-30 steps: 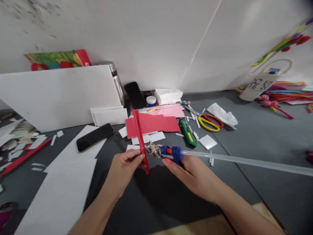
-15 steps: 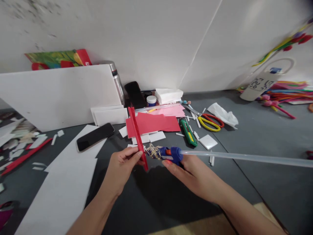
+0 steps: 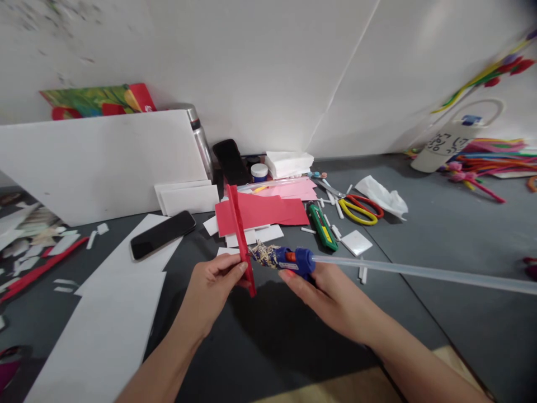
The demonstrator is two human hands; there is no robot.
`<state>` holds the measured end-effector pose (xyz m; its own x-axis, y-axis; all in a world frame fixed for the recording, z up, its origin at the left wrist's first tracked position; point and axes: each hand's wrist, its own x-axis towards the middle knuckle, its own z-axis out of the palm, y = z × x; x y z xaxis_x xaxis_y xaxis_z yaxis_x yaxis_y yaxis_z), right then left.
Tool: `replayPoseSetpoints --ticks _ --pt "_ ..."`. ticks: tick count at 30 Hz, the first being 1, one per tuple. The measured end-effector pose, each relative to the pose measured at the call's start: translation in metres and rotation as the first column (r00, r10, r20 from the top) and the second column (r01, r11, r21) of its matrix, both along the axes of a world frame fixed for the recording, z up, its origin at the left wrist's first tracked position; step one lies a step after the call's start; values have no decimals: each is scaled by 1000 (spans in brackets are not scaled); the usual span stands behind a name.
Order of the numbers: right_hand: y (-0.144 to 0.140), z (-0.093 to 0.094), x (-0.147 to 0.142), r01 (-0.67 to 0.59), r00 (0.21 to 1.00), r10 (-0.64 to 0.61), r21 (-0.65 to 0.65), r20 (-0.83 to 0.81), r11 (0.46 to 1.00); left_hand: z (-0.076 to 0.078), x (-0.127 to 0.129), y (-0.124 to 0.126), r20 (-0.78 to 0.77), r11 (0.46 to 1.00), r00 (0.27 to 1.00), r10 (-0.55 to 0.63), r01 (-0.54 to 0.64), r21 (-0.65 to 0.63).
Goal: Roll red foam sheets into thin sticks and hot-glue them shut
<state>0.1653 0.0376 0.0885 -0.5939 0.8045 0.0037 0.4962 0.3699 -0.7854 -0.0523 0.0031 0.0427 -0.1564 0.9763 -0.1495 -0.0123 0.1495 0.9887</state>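
Left hand (image 3: 213, 285) pinches the red strip (image 3: 242, 238) — right hand (image 3: 331, 294) grips the glue gun (image 3: 289, 261), nozzle touching it

The strip (image 3: 242, 238) pinched near the middle is red. The glue gun (image 3: 293, 261) just right of it is blue with an orange trigger, its nozzle crusted with pale beige glue, and the long glue stick (image 3: 419, 272) reaching right is clear and milky. Beyond lie red paper (image 3: 268, 212) and pink paper (image 3: 300, 190). Right of those, a green cutter (image 3: 322, 226) and scissors (image 3: 361, 210) with yellow and red handles. To the left, a black phone (image 3: 163, 234) rests on white sheets (image 3: 104, 324). The table (image 3: 440, 235) is dark grey.
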Motion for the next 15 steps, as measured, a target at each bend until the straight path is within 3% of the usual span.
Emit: replayPoseSetpoints --ticks 15 --pt "-3 2 1 -1 1000 1 34 -14 999 -2 -4 1 -48 999 998 36 -35 11"
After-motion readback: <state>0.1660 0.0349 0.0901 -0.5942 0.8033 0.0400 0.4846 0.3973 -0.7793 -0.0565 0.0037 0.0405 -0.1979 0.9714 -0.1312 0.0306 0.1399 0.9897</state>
